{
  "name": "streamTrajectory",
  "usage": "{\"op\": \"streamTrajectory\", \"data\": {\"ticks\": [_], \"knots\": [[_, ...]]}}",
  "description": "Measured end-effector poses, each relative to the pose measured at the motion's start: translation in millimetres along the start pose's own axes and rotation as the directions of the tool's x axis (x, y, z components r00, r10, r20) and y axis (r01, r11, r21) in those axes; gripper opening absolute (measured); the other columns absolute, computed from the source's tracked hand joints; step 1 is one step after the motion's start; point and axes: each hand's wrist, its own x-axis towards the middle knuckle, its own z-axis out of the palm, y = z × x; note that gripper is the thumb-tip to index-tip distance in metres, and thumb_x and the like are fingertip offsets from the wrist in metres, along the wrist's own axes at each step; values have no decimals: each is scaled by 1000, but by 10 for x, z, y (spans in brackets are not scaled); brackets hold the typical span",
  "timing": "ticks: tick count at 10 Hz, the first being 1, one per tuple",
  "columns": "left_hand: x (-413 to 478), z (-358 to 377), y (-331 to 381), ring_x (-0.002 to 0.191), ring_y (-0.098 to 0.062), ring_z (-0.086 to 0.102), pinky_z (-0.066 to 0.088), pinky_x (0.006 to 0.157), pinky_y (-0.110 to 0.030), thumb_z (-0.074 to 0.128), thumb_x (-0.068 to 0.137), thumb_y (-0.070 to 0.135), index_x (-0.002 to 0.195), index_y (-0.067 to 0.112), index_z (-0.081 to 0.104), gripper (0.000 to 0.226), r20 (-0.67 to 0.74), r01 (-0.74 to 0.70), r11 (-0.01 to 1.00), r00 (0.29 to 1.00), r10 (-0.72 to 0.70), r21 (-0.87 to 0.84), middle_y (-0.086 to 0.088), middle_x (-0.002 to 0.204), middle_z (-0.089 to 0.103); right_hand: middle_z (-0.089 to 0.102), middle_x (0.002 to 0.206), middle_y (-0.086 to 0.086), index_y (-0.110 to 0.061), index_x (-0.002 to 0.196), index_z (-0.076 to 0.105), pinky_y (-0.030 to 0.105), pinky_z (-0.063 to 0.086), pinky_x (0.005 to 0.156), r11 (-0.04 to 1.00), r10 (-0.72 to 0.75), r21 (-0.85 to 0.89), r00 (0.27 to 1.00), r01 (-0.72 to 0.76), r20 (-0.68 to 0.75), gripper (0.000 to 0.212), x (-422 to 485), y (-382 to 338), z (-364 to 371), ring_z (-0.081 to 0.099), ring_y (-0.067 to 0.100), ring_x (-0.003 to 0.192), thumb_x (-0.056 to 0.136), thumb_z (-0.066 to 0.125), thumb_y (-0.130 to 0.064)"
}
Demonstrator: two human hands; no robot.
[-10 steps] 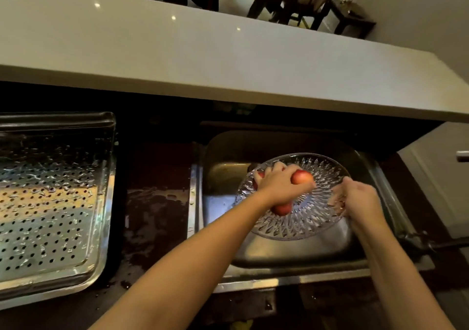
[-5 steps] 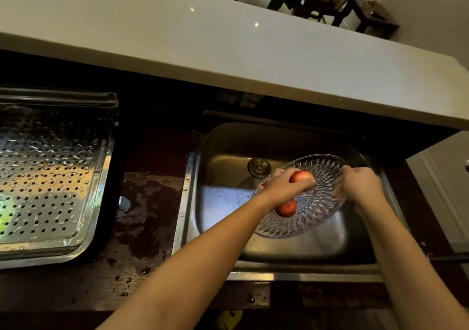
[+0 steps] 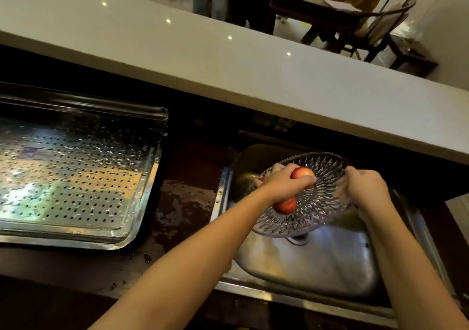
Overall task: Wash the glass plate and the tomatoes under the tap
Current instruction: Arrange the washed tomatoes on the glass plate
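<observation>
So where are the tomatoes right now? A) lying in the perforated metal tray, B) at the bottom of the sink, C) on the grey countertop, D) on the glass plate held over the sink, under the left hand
D: the tomatoes sit on the tilted glass plate, pinned by the left hand, while the right hand grips the plate's rim above the sink.

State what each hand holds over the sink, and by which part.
The right hand grips the glass plate by its right rim. The left hand presses the tomatoes onto the plate, fingers over their tops.
</observation>
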Motion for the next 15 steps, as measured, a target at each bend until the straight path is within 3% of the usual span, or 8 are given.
{"op": "streamTrajectory", "data": {"ticks": [2,5,7,10,12,13,14,15], "knots": [[-337,-1044,-101,129,-36,33,-10,103,-67,44,73,71,124,34,48,63,-313,65,930,948,55,362,-8,138,39,55,32,-4,-1,66,59,10,35,30,908,-88,420,983,12,161,36,-264,-571,574,46,1,25,95,41,-12],[-1018,-2595,-1110,125,-33,41,-6,104,-71,37,73,71,115,29,57,63,-642,394,748,765,56,534,-8,131,47,65,70,11,-10,73,61,24,49,65,751,-230,657,906,-68,356,35,-1149,-1533,2358,61,20,65,99,37,-16],[-1226,-3079,-2042,127,-29,40,3,108,-68,32,73,78,119,31,56,70,-648,500,749,752,-126,435,-6,138,42,63,69,17,-2,82,58,33,50,54,819,-171,563,886,-116,431,40,-1694,-1835,3239,58,28,57,101,29,-22],[-1141,-3037,-2780,125,-25,35,-2,112,-59,40,76,75,127,30,50,69,-596,413,845,790,-146,341,1,136,38,58,74,19,-2,91,53,44,48,64,864,-60,460,867,-204,495,39,-1817,-1833,3709,53,28,60,102,23,-25],[-1046,-2903,-2880,130,-19,36,-13,108,-62,39,73,75,124,33,50,67,-646,450,789,758,-91,418,4,138,37,67,94,23,0,124,46,29,39,43,935,98,199,752,-294,652,34,-1656,-1856,3703,48,22,48,101,27,-16],[-1041,-2857,-2882,135,-20,32,-13,106,-64,39,75,74,128,34,45,66,-657,496,750,745,-111,436,2,144,34,57,126,25,5,126,49,23,44,46,988,63,53,686,-146,725,37,-1598,-1915,3598,54,17,59,97,36,-13],[-1042,-2873,-2815,142,-26,18,-11,104,-71,42,80,67,137,34,32,66,-576,500,700,803,-154,510,-3,152,23,51,135,21,2,130,47,28,46,62,998,45,-5,608,-68,793,39,-1588,-2066,3474,58,33,113,95,40,-14],[-1007,-3010,-2587,145,-33,0,-3,104,-74,47,83,60,147,32,13,77,-393,490,655,868,-304,575,-7,158,7,45,142,17,2,134,43,32,41,97,992,-2,-68,568,103,823,41,-1612,-2401,3227,44,30,130,98,37,-17]]}}
